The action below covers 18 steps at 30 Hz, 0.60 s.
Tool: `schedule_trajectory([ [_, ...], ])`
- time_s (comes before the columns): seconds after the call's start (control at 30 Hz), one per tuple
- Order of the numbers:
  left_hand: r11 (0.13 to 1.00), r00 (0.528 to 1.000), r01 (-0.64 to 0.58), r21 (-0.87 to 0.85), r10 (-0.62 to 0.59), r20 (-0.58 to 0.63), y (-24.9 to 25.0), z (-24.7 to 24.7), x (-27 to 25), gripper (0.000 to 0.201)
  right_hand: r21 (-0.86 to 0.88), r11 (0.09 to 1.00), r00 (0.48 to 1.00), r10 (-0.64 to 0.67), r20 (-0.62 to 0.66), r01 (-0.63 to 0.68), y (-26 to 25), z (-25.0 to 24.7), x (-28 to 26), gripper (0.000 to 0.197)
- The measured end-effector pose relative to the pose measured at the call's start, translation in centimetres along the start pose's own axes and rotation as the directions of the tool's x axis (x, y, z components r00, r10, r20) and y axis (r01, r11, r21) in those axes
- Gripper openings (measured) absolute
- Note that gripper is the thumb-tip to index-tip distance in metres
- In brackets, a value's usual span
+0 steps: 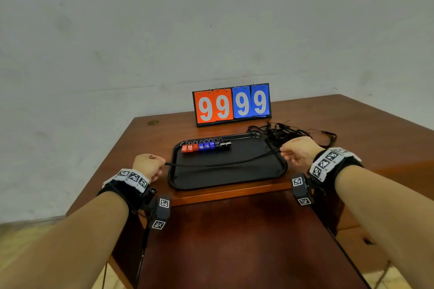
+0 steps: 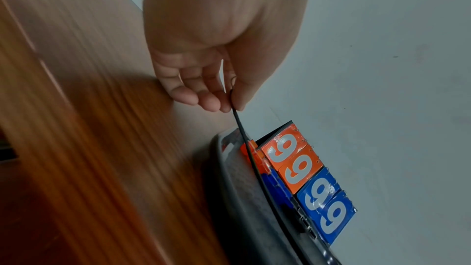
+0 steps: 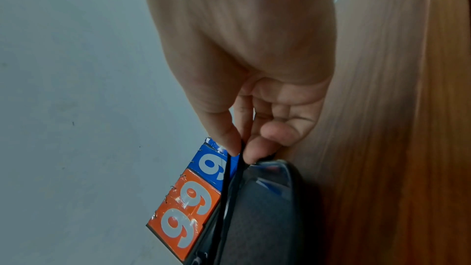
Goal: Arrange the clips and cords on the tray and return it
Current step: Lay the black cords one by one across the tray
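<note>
While the clips (image 1: 206, 145) stand in one row of red, blue and black along the far edge of the tray (image 1: 279, 171), one black cord (image 1: 220, 164) is stretched across the tray from side to side. The left hand (image 1: 148, 166), just beyond the tray's left rim, pinches one end of the cord between thumb and fingertips (image 2: 216, 105). The right hand (image 1: 299, 152), over the tray's right rim, pinches the other end in the same way. The cord sags slightly and appears to touch the tray floor near the middle.

The step in hand is judged to be cord placement; the clips appear finished. The remaining cords (image 1: 288, 132) lie tangled on the table (image 1: 155, 138) just past the tray's far right corner, in front of the scoreboard (image 1: 232, 104).

The next move calls for lowering both ends together, keeping the cord straight and clear of the clip row, before release.
</note>
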<state>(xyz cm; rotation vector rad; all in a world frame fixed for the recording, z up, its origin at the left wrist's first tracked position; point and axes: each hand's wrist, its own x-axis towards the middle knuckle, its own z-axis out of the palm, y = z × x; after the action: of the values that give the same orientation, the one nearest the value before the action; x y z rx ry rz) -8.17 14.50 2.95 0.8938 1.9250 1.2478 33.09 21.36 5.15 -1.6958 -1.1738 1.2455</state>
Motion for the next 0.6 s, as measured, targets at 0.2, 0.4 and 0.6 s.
schedule_trajectory([
  [0.2, 0.992, 1.000, -0.021, 0.125, 0.021, 0.000, -0.2, -0.1, 0.4, 0.012, -0.032, 0.999, 0.999, -0.043, -0.013, 0.043, 0.5, 0.6, 0.4, 0.011],
  [0.4, 0.982, 1.000, -0.020, 0.190, 0.020, 0.000, -0.4, -0.1, 0.4, 0.009, -0.016, 0.996, 0.995, -0.085, -0.061, 0.084, 1.0, 0.7, 1.2, 0.011],
  [0.6, 0.961, 0.998, -0.052, 0.273, 0.058, -0.014, -0.1, -0.3, 0.0, 0.008, -0.041, 0.995, 0.992, -0.091, -0.083, 0.088, 1.1, 0.5, 1.2, 0.018],
])
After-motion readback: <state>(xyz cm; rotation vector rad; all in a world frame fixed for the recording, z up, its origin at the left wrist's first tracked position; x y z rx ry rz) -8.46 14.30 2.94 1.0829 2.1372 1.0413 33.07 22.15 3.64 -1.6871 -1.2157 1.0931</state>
